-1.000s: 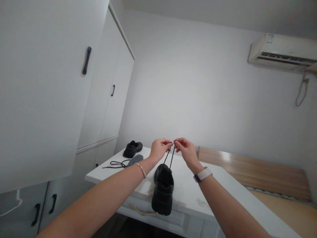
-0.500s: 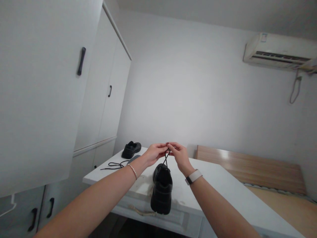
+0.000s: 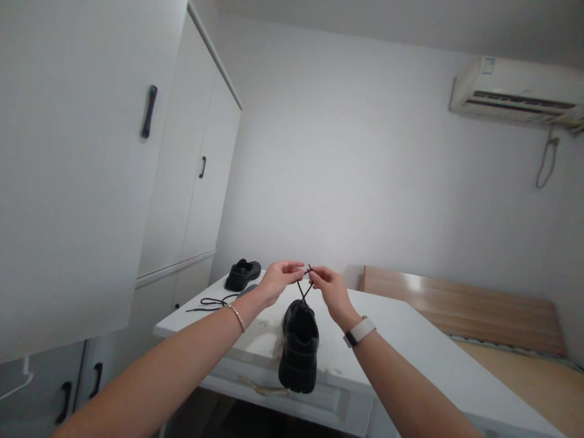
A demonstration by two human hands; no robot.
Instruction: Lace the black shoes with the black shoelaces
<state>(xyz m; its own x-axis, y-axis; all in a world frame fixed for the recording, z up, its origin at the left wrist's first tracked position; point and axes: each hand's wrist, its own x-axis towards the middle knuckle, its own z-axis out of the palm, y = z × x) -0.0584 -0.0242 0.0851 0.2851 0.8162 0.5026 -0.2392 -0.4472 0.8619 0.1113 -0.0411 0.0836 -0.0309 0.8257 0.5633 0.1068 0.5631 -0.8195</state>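
Change over the last second: my left hand (image 3: pixel 278 281) and right hand (image 3: pixel 329 287) have dropped a little and drawn together. The two ends of the thin black shoelace (image 3: pixel 303 291), side by side before, now cross in an X between them. The black chunky-soled leather shoe (image 3: pixel 300 350) has not shifted.

Layout:
- A tall white wardrobe with dark handles (image 3: pixel 91 182) fills my left side.
- A white painted surface (image 3: pixel 410 347) runs ahead of me, with a light wooden bed frame (image 3: pixel 456 301) beyond it on the right.
- The leather shoe stands at the near edge of the surface, its heel apparently towards me.
- Well apart from it, at the far left corner, sits a second black shoe (image 3: pixel 244 274).
- Nearer that corner lies a grey insole (image 3: pixel 249 293) with a loose black lace (image 3: pixel 210 302) just beside it.

Hands: the left is pinched shut on one end of the shoelace between thumb and fingertips, and the right is pinched shut on the other end. Both are raised just above the shoe's opening, and the ends rise taut from it.

Judgement on technique: keep both ends equally taut so the crossing sits low over the opening. Grip close to the tips rather than mid-length. Pull upward only lightly, so the sole stays flat and the shoe does not creep off the near edge.
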